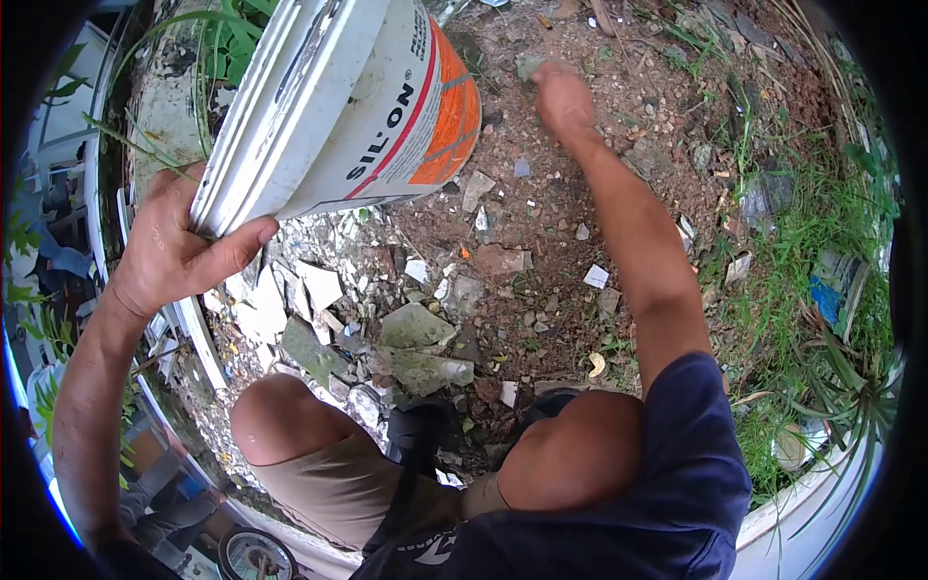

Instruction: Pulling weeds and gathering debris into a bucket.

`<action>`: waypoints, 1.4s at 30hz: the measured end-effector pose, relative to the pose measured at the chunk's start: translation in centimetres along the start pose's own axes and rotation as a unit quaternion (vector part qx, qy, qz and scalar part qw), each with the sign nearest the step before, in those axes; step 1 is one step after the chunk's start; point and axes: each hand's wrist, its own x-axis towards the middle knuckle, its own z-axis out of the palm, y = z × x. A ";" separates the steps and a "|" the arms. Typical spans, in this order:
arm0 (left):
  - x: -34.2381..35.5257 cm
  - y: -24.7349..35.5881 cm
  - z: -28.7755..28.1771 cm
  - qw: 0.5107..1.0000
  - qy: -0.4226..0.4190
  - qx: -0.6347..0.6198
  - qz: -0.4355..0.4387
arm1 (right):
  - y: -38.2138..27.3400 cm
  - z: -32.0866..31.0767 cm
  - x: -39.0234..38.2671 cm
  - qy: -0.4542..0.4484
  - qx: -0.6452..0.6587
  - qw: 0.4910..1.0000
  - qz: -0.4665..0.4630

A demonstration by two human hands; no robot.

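A white plastic bucket (333, 145) with an orange and red label is tipped over at the upper left, its bottom turned toward the right. My left hand (179, 237) grips it by the rim, thumb on the near side and fingers mostly hidden behind. The inside of the bucket does not show. Stretched far ahead over the soil, my right hand (564, 97) has its fingers closed at the edge of a small grey-green shard (529, 66); the fingertips are partly hidden. Scattered stone and tile chips lie between the two hands.
White tile shards (317, 286) and mossy slabs (416, 329) are heaped before my knees. Grass (802, 232) and a crumpled clear plastic piece (768, 193) lie along the right. A white ledge borders the left, with a wheel (256, 558) beyond it.
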 end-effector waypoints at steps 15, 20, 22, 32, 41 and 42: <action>0.4 0.4 -0.3 0.999 -0.010 -0.025 -0.038 | -3.8 1.3 -1.2 -0.078 -0.075 0.991 -0.083; 0.0 -0.4 0.2 1.000 0.010 -0.012 -0.006 | -0.2 -3.6 -1.8 -0.223 -0.101 0.954 -0.172; -0.1 -0.1 0.2 0.999 0.023 -0.042 -0.014 | 1.0 -7.2 -3.0 -0.236 -0.117 0.950 -0.167; 0.1 0.7 0.4 0.999 0.025 -0.012 -0.035 | 1.8 -6.2 -7.4 -0.098 -0.039 0.988 -0.108; 0.2 0.7 0.8 0.995 0.026 -0.040 -0.089 | 1.9 -2.8 -6.6 -0.039 -0.188 0.961 -0.199; 0.1 0.3 0.9 0.997 0.029 -0.030 -0.064 | 2.7 -3.7 -6.5 -0.036 -0.157 0.973 -0.166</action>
